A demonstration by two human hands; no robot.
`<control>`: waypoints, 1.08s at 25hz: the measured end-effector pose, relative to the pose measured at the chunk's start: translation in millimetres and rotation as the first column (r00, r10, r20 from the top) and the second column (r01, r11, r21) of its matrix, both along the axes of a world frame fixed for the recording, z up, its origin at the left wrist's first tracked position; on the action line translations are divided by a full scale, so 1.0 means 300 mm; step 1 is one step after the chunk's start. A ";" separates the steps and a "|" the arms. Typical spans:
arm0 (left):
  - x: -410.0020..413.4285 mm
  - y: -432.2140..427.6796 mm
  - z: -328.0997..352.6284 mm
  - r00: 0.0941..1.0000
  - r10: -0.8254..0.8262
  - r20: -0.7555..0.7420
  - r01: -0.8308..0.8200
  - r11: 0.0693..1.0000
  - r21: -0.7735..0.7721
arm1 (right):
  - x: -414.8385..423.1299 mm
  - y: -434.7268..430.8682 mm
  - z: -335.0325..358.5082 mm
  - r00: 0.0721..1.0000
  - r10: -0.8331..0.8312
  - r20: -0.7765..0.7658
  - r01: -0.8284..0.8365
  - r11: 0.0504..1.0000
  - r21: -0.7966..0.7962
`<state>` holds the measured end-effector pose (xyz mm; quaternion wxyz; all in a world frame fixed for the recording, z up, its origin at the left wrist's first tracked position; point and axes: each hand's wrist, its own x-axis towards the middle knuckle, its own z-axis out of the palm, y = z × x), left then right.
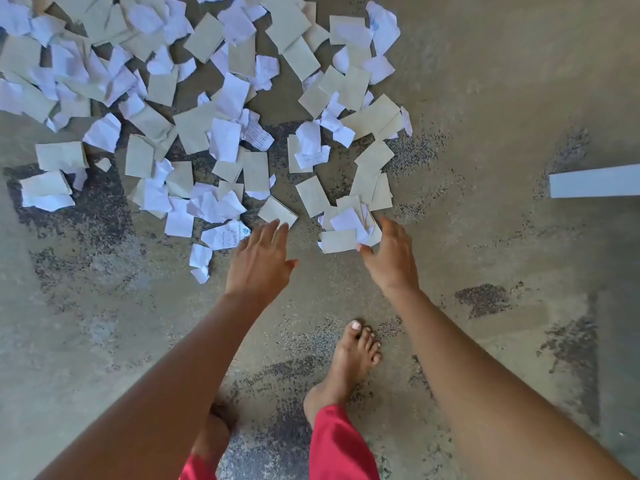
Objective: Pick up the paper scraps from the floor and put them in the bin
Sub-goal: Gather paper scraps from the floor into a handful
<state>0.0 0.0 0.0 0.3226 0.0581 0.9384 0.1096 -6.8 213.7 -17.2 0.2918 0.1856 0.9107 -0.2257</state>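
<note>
Many torn paper scraps (194,126), white and tan, lie spread over the concrete floor across the top and left of the head view. My left hand (259,261) is stretched out flat with fingers apart, fingertips at the near edge of a tan scrap (277,211). My right hand (391,258) reaches a small heap of tan and white scraps (346,230); its thumb and fingers are spread around the heap's right side and touch it, without closing on it. No bin is in view.
My bare right foot (349,362) stands on the floor below the hands, with red trouser legs (339,445) at the bottom edge. A pale flat strip (595,181) lies at the right edge. The worn grey floor (485,98) to the right carries no scraps.
</note>
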 end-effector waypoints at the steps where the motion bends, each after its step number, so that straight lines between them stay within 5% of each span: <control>1: -0.031 0.017 -0.042 1.000 -0.013 -0.007 0.013 1.000 0.018 | -0.030 0.027 -0.034 0.999 -0.043 0.002 0.043 0.999 0.005; 4: -0.146 0.077 -0.132 0.995 -0.096 -0.032 0.097 0.994 0.051 | -0.151 0.100 -0.115 0.988 0.150 0.026 -0.152 0.983 0.107; 7: -0.218 0.165 -0.218 0.974 -0.216 -0.071 0.218 0.976 0.024 | -0.255 0.114 -0.174 0.767 0.635 0.092 -0.640 0.749 0.171; 9: -0.257 0.215 -0.263 0.977 -0.204 -0.064 0.203 0.979 -0.014 | -0.319 0.102 -0.201 0.662 0.723 0.197 -0.749 0.641 0.167; 15: -0.259 0.285 -0.342 0.995 -0.096 -0.008 0.094 0.990 -0.107 | -0.334 0.066 -0.239 0.619 0.732 0.286 -0.784 0.596 0.171; 27: -0.210 0.285 -0.343 0.977 -0.184 -0.111 0.168 0.976 -0.136 | -0.208 0.067 -0.280 0.655 0.750 0.092 -0.741 0.614 0.273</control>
